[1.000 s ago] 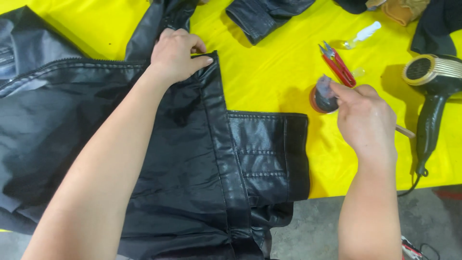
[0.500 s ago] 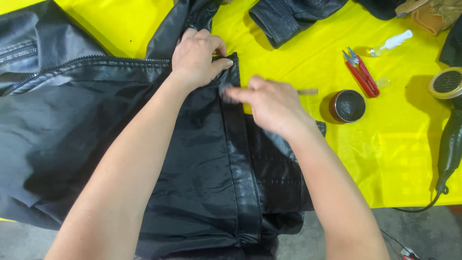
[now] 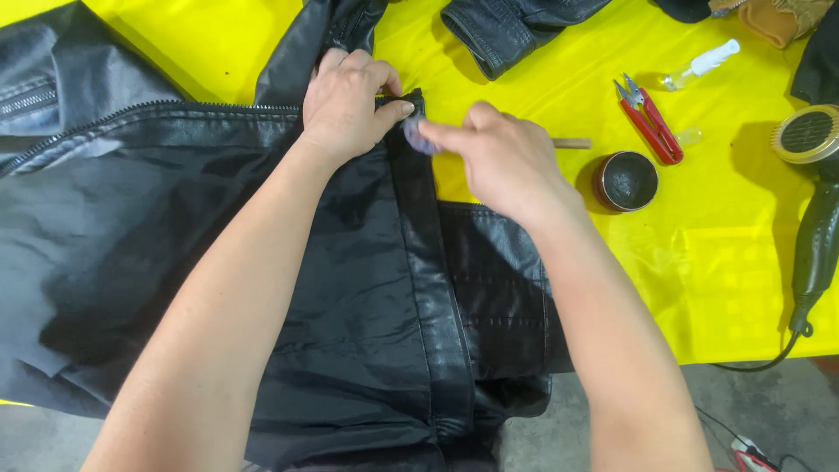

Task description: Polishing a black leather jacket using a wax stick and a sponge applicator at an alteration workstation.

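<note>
Most of the table (image 3: pixel 725 288) is covered in bright yellow, and the black leather jacket (image 3: pixel 262 288) sprawls over its whole left side, lining up, hem hanging off the near edge. A zipper runs along the jacket's upper fold toward the far left corner.

Next biggest: a dark hair dryer (image 3: pixel 817 218) lying at the right edge, cord dropping off the near side. Another dark leather piece (image 3: pixel 507 31) sits at the far edge.

Left hand (image 3: pixel 350 109) is closed down on the top end of the jacket's front strip, fingers curled, pinning it flat. Right hand (image 3: pixel 502 157) is pinched shut around a thin stick (image 3: pixel 572 143), its small dauber end (image 3: pixel 419 135) touching the leather just beside the left thumb.

Small stuff: an open round tin (image 3: pixel 626 181) of dark paste just right of the right hand, red snips (image 3: pixel 651 127) beyond it, and a little clear bottle (image 3: pixel 699 65) near the far edge.

Risk as I see it: the right wrist is near that open tin, so a careless swing could knock it and smear paste on the yellow cover. If the left hand's pin slips, the strip could shift and the paste land off the edge.
</note>
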